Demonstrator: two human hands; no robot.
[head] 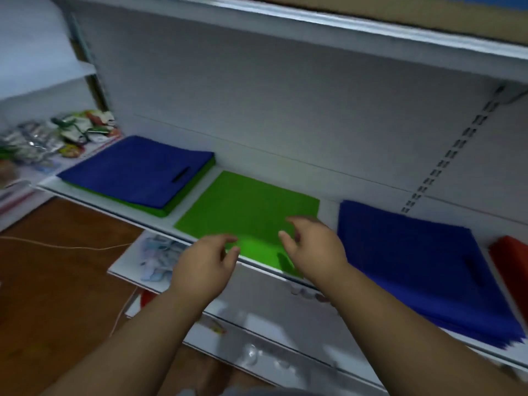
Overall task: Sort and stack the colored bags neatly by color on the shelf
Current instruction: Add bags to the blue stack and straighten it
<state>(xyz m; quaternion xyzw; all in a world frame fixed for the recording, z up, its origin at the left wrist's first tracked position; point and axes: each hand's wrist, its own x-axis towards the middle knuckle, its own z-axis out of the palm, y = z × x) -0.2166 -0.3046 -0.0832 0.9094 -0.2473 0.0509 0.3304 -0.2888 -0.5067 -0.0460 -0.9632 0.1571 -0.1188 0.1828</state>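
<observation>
A flat green bag (245, 212) lies in the middle of the white shelf (328, 208). To its left sits a stack with a blue bag (137, 172) on top and green bags underneath. On the right lies a thick stack of blue bags (423, 261), with a red bag (511, 258) at the frame's edge. My left hand (204, 262) hovers at the green bag's front edge, fingers loosely curled, holding nothing. My right hand (313, 244) hovers over the green bag's right front part, fingers relaxed and empty.
Colourful packets (68, 135) fill the shelf section at far left. Lower shelves (257, 332) under my arms hold small blurred items. A brown floor (57, 281) with a thin white cord lies at the left. Another shelf board (314, 27) runs overhead.
</observation>
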